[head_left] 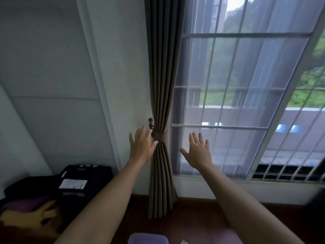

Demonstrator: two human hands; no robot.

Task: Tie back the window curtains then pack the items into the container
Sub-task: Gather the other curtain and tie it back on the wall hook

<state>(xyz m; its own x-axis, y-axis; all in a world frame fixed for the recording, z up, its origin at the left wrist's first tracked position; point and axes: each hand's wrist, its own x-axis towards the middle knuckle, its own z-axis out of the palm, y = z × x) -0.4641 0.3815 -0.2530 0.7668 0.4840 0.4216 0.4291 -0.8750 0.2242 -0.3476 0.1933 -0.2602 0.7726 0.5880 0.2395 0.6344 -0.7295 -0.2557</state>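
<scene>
taupe pleated curtain [161, 85] hangs gathered at the left edge of the window, cinched at mid-height by a matching fabric tieback [159, 135] looped onto a small dark wall hook [150, 123] just to its left; below the band the folds fan out toward the dark wooden floor [193, 212]. the left hand [141, 147] is raised beside the tieback with fingers straight and spread, back of the hand to the camera, holding nothing; its thumb tip lies right at the edge of the folds just under the band, though whether it actually touches cannot be told. the right hand [197, 152] is likewise spread flat with nothing in it, held up in front of the sheer white curtain [228, 103] and apart from the taupe drape. through the sheer, window bars [226, 35] and greenery show. at lower left a black case with a white label [79, 180] stands against the white wall [52, 85], next to a blurred heap of dark, purple and yellow fabric [29, 213]. a pale purple object [147, 239] with rounded corners is cut off by the bottom edge between the forearms
</scene>
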